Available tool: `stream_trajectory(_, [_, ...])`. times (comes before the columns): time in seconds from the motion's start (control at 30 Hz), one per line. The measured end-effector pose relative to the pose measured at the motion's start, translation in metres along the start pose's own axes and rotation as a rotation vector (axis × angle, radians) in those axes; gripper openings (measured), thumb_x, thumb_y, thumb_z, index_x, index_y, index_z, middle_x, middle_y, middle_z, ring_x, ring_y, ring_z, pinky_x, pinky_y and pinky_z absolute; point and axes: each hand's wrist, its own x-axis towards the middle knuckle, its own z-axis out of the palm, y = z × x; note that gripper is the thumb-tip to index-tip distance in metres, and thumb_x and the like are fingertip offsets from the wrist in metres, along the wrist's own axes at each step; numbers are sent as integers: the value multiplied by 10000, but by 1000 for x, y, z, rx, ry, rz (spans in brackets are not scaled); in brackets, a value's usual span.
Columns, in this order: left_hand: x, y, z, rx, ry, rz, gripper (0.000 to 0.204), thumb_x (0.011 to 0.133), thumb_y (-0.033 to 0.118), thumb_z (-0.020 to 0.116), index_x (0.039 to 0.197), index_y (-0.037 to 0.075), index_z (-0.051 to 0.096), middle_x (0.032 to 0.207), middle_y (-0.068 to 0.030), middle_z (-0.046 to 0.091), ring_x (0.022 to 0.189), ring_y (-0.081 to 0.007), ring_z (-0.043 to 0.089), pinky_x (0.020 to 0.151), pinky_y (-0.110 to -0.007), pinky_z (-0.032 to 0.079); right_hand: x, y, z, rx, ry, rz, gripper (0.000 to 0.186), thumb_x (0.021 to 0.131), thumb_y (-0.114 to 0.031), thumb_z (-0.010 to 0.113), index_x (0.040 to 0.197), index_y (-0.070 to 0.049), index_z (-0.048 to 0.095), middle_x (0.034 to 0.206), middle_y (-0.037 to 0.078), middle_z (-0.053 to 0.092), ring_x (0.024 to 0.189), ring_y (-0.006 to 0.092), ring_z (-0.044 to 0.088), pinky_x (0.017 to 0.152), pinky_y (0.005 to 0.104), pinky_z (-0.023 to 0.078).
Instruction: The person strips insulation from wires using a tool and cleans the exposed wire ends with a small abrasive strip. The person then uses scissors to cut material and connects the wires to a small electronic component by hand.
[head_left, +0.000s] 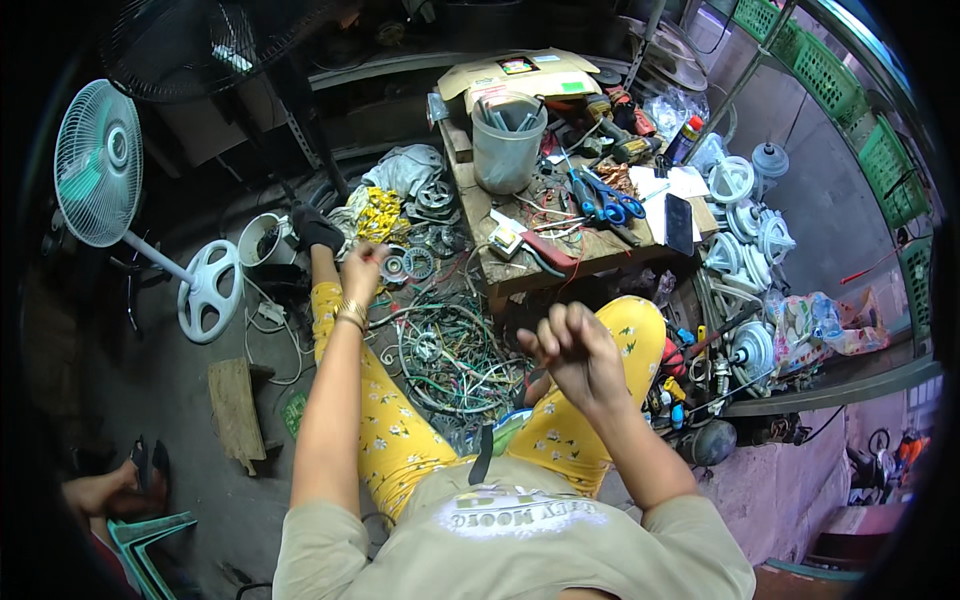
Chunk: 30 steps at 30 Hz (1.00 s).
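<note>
My left hand (pixel 363 268) is raised over my left leg, its fingers pinched together. Whatever it may hold is too small to make out. Above my right thigh, my right hand (pixel 578 355) is lifted with curled fingers, and I cannot see whether something thin is in it. Between my legs on the floor lies a large tangle of electrical wires (pixel 450 360), mostly green and white. Round slotted metal rings (pixel 418 263) lie just beyond my left hand. Pliers with red handles (pixel 550 252) rest on the near edge of the low wooden table (pixel 530 278).
The table carries a grey bucket (pixel 508 155), blue-handled tools (pixel 605 200), a drill (pixel 637 150) and a phone (pixel 679 222). White fan parts (pixel 740 255) pile up at right. A standing fan (pixel 98 165), a white pail (pixel 262 245) and a wooden stool (pixel 235 415) are at left. Another person's feet (pixel 135 475) show lower left.
</note>
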Motion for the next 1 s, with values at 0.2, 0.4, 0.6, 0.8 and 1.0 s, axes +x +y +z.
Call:
stream_trajectory(0.2, [-74, 99, 17, 165, -70, 140, 126, 796, 141, 685, 901, 84, 726, 905, -92, 675, 856, -267, 639, 776, -332, 497, 95, -19, 11, 214, 8, 230, 178, 949, -249, 460, 872, -99, 517, 744, 25, 426, 693, 161, 448, 748, 349, 411])
stream_trajectory(0.4, [-98, 200, 22, -1058, -352, -276, 318, 951, 249, 540, 1158, 13, 589, 1006, -81, 677, 491, 19, 337, 415, -154, 276, 142, -17, 15, 297, -76, 253, 185, 941, -215, 438, 850, -78, 521, 721, 42, 418, 640, 162, 409, 658, 316, 381])
stream_trajectory(0.6, [-100, 217, 35, -973, -417, -372, 218, 918, 202, 596, 1033, 19, 611, 776, -34, 639, 451, 5, 351, 405, -151, 253, 152, -24, -1, 315, -103, 165, 216, 935, -238, 457, 792, -79, 487, 704, 40, 400, 605, 139, 365, 593, 286, 345])
stream_trajectory(0.8, [-80, 221, 56, -1034, -199, -367, 177, 920, 207, 598, 953, 38, 641, 688, 8, 602, 447, -1, 351, 397, -153, 242, 134, -35, -25, 130, -231, 97, 272, 886, -272, 504, 705, -80, 434, 664, 27, 380, 592, 128, 346, 565, 273, 337])
stream_trajectory(1.0, [-78, 227, 73, -1652, -289, -764, 266, 898, 199, 626, 1110, 49, 571, 772, -9, 628, 473, -2, 379, 391, -150, 267, 109, -36, -42, -798, -572, -288, 369, 832, -296, 566, 617, 0, 512, 820, 113, 583, 810, 237, 561, 761, 352, 448])
